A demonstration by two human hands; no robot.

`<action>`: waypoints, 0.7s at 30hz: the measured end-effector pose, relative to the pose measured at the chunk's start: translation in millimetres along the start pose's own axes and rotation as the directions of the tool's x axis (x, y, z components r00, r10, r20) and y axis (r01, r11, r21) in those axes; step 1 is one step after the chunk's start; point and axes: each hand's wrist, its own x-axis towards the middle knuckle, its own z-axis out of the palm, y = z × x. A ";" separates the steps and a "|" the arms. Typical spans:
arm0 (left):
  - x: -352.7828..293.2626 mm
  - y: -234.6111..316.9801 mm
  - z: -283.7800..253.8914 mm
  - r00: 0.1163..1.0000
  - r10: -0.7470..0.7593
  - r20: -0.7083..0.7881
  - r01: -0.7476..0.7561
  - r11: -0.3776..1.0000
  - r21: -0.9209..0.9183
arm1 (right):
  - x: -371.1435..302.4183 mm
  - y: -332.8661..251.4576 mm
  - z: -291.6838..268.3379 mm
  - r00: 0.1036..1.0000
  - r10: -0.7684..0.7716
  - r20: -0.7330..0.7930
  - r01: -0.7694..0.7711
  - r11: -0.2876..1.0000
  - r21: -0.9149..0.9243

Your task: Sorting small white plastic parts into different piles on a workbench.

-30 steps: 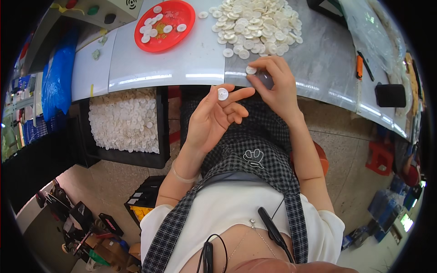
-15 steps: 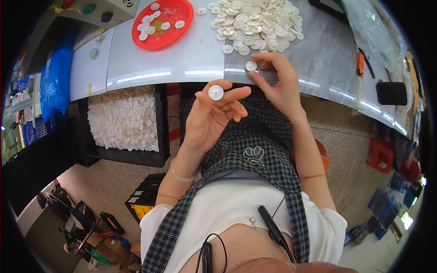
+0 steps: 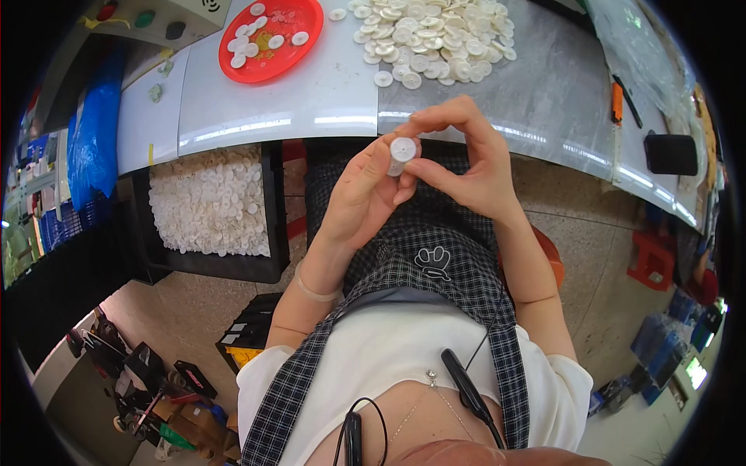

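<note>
Both my hands meet over my lap, just below the table's edge. My left hand (image 3: 361, 198) and my right hand (image 3: 466, 159) pinch the same small white round disc parts (image 3: 402, 153) between their fingertips; it looks like two discs pressed together. A large heap of white discs (image 3: 431, 35) lies on the grey table (image 3: 326, 97) straight ahead. A red round tray (image 3: 268, 39) with several white discs sits at the upper left.
A black bin (image 3: 210, 206) full of white discs stands under the table to my left. A black box (image 3: 672, 154) and an orange-handled tool (image 3: 616, 101) lie on the table's right part. Blue crates (image 3: 85, 147) are at the far left.
My right hand left the table edge with a disc and came to my left hand. Both hands now hold the discs together in front of me.
</note>
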 end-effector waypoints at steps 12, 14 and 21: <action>-8.4 9.3 -18.3 0.991 0.131 -0.041 -0.131 0.991 0.006 | 32.7 34.3 11.6 0.992 0.114 -0.061 -0.122 0.983 -0.134; -10.4 11.8 -14.5 0.986 0.141 -0.087 -0.137 0.989 0.053 | 36.3 37.3 20.4 0.995 0.023 -0.092 -0.040 0.981 -0.192; -11.7 11.3 -18.4 0.978 0.188 -0.091 -0.187 0.982 0.019 | 15.3 25.8 18.6 0.979 -0.173 0.104 0.201 0.774 -0.600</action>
